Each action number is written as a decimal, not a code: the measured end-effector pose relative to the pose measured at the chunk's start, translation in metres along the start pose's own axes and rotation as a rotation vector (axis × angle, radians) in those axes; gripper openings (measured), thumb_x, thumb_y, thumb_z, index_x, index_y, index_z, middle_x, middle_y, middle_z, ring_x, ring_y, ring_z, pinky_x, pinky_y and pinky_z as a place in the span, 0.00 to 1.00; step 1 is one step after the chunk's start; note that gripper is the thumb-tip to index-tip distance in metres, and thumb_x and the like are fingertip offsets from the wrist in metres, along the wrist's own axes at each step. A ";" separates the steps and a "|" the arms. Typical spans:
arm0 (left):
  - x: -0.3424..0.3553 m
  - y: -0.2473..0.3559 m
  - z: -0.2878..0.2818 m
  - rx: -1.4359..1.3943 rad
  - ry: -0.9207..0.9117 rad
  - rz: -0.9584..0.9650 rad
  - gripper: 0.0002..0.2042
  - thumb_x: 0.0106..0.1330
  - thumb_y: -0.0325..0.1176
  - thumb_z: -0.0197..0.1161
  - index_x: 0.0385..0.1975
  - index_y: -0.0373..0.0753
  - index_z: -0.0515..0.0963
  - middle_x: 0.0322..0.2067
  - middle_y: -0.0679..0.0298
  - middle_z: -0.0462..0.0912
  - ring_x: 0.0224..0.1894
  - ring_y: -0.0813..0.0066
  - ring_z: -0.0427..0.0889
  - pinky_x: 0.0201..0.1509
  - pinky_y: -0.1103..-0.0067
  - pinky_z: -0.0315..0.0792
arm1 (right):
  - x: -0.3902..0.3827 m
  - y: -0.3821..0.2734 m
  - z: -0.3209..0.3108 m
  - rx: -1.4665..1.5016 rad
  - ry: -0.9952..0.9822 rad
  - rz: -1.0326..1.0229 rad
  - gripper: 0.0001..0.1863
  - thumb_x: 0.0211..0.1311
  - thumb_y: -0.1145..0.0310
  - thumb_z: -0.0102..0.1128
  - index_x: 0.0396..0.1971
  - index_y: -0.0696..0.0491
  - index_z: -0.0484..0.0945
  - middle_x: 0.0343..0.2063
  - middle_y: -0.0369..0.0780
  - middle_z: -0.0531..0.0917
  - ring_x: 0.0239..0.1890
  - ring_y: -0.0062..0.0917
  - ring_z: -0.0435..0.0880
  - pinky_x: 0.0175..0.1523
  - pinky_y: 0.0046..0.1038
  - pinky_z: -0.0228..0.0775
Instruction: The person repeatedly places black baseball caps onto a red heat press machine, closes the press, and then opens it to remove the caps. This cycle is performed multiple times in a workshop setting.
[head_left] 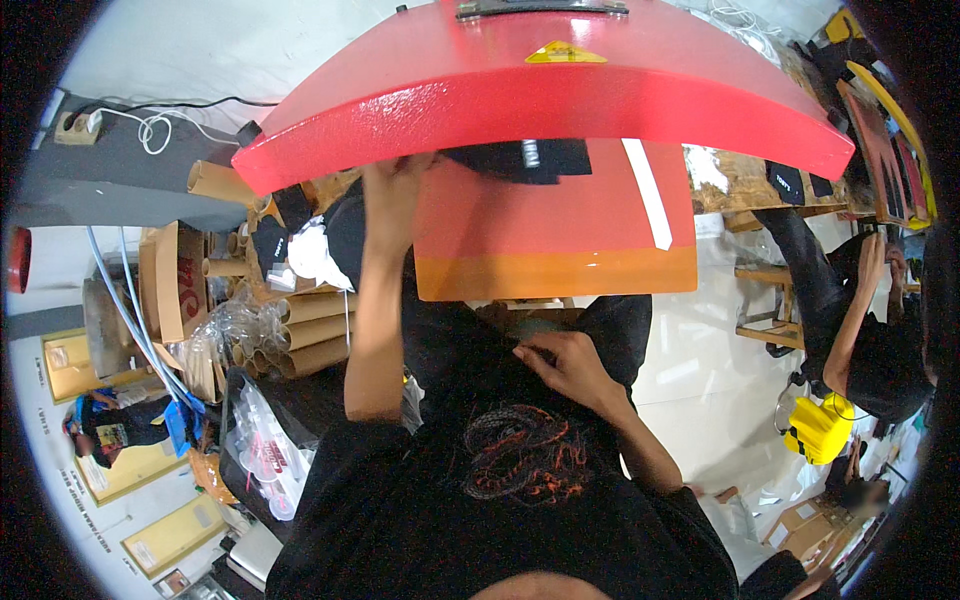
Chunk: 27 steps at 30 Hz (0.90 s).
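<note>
A large red machine top point(540, 105) with a rounded edge juts over an orange-red board point(560, 225). On that board lies a piece of black cloth point(565, 160) with a small white print, partly hidden beneath the red edge. My left hand point(395, 185) reaches up to the left end of the cloth, its fingers mostly covered by the machine top. To the right of the cloth a narrow white strip point(648, 195) lies slanted on the board. My right hand point(572, 365) is below the board's front edge, before my body, fingers bent and pinched together; what they hold cannot be made out.
Cardboard tubes point(318, 330), clear plastic wrap and an open carton point(178, 285) are stacked at the left. Another black cloth piece point(785, 182) lies on the wooden table at the right. Beyond it a person in black point(870, 345) sits near a wooden stool point(770, 310) and a yellow object point(820, 430).
</note>
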<state>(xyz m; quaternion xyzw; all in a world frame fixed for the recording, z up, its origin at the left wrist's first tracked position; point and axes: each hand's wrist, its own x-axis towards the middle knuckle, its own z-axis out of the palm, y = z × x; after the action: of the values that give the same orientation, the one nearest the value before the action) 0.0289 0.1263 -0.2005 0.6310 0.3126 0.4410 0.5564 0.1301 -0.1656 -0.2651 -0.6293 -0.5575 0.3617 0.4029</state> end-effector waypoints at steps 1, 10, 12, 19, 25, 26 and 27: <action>-0.009 0.016 -0.006 0.024 0.059 -0.043 0.12 0.71 0.23 0.65 0.53 0.36 0.78 0.44 0.64 0.84 0.45 0.73 0.83 0.50 0.76 0.77 | 0.000 0.000 0.001 -0.007 0.004 0.014 0.11 0.67 0.62 0.67 0.37 0.55 0.87 0.32 0.47 0.88 0.32 0.43 0.88 0.39 0.41 0.81; -0.087 0.001 -0.193 0.160 0.294 -0.336 0.07 0.71 0.26 0.66 0.46 0.38 0.81 0.37 0.70 0.84 0.36 0.83 0.81 0.43 0.84 0.73 | 0.017 0.003 0.012 -0.010 -0.082 0.018 0.08 0.67 0.69 0.68 0.39 0.58 0.86 0.30 0.44 0.88 0.26 0.30 0.85 0.32 0.30 0.77; -0.092 -0.008 -0.215 0.176 0.291 -0.408 0.08 0.71 0.25 0.66 0.47 0.37 0.81 0.39 0.69 0.85 0.36 0.82 0.82 0.43 0.83 0.74 | 0.021 0.006 0.016 -0.027 -0.074 -0.002 0.07 0.68 0.70 0.68 0.38 0.58 0.85 0.28 0.43 0.87 0.26 0.29 0.85 0.33 0.29 0.76; -0.100 -0.052 -0.251 0.536 0.361 -0.362 0.18 0.73 0.39 0.67 0.57 0.38 0.78 0.52 0.63 0.82 0.51 0.74 0.79 0.52 0.77 0.76 | 0.025 -0.007 -0.001 -0.033 -0.018 0.101 0.08 0.66 0.67 0.69 0.36 0.57 0.85 0.30 0.45 0.87 0.27 0.37 0.86 0.34 0.34 0.78; -0.086 -0.016 -0.168 0.769 0.395 0.040 0.18 0.75 0.36 0.63 0.60 0.36 0.76 0.60 0.56 0.79 0.63 0.64 0.76 0.67 0.67 0.68 | 0.022 -0.029 -0.059 -0.055 0.379 0.253 0.08 0.66 0.70 0.70 0.36 0.60 0.86 0.32 0.44 0.89 0.34 0.24 0.87 0.41 0.27 0.77; -0.082 -0.009 -0.148 0.749 0.333 0.115 0.17 0.75 0.35 0.63 0.59 0.36 0.77 0.59 0.57 0.80 0.64 0.64 0.76 0.67 0.68 0.67 | 0.026 -0.027 -0.069 -0.061 0.478 0.268 0.08 0.65 0.69 0.70 0.36 0.59 0.86 0.31 0.43 0.89 0.34 0.23 0.86 0.40 0.27 0.76; -0.079 0.000 -0.124 0.764 0.304 0.084 0.14 0.75 0.32 0.63 0.57 0.37 0.79 0.59 0.57 0.81 0.63 0.64 0.76 0.67 0.68 0.67 | 0.034 -0.028 -0.081 -0.132 0.507 0.340 0.08 0.65 0.70 0.70 0.36 0.60 0.86 0.31 0.44 0.89 0.34 0.24 0.86 0.39 0.28 0.75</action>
<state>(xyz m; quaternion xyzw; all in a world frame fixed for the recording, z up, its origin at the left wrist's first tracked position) -0.1158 0.1092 -0.2183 0.7322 0.5064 0.4037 0.2109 0.1958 -0.1389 -0.2065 -0.8084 -0.3485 0.2184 0.4211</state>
